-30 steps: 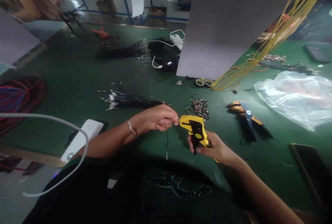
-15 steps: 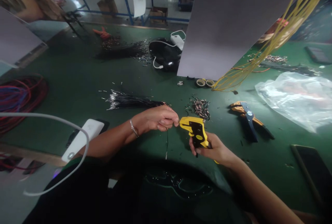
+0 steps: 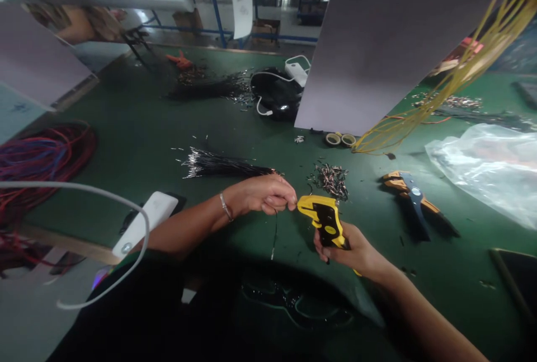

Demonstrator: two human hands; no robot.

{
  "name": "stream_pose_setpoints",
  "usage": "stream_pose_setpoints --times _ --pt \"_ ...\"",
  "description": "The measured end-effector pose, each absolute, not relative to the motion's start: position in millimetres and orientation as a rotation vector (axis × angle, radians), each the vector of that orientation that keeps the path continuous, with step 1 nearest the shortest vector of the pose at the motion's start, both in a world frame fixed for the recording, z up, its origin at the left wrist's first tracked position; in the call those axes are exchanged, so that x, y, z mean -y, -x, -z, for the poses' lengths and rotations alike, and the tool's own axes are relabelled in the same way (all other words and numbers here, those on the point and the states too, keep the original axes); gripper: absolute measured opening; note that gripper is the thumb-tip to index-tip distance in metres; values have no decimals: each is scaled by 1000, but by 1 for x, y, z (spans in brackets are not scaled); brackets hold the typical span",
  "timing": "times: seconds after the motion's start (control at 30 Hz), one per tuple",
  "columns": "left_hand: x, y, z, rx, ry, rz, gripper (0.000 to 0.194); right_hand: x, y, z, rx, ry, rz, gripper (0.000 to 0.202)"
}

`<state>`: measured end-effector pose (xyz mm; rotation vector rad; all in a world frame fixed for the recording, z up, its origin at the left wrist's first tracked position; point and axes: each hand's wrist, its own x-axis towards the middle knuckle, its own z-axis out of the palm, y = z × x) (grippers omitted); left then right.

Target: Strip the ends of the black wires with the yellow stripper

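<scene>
view shifted, left fingers [image 3: 280, 200] pinching wire [image 3: 275, 231], upper end seemingly hidden, right fingers [image 3: 321, 249] gripping yellow stripper [image 3: 328, 217]

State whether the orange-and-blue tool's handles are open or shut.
Open: the blue handle and orange handle splay apart toward their ends.

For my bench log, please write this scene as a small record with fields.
Left hand: holds a thin black wire, its end hanging
Right hand: grips a yellow-and-black pistol-shaped tool
Beyond left hand: bundle of silver-tipped black wires
Beyond right hand: pile of small coppery-and-black pieces
Farther right: orange-and-blue hand tool on green tabletop
</scene>
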<state>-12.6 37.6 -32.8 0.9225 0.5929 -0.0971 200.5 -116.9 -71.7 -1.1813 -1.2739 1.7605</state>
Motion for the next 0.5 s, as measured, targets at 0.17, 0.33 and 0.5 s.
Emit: stream_pose_setpoints --times 0.17,0.33,0.5 --pt "-39 13 35 -621 -965 31 11 117 -199 73 1287 1182 -1752 17" --pt "-40 12 32 -684 -1018 -4 7 117 -200 78 1280 1201 -1728 19" --pt "-39 10 31 -745 -1066 -56 8 117 -197 77 1218 1163 -1732 22"
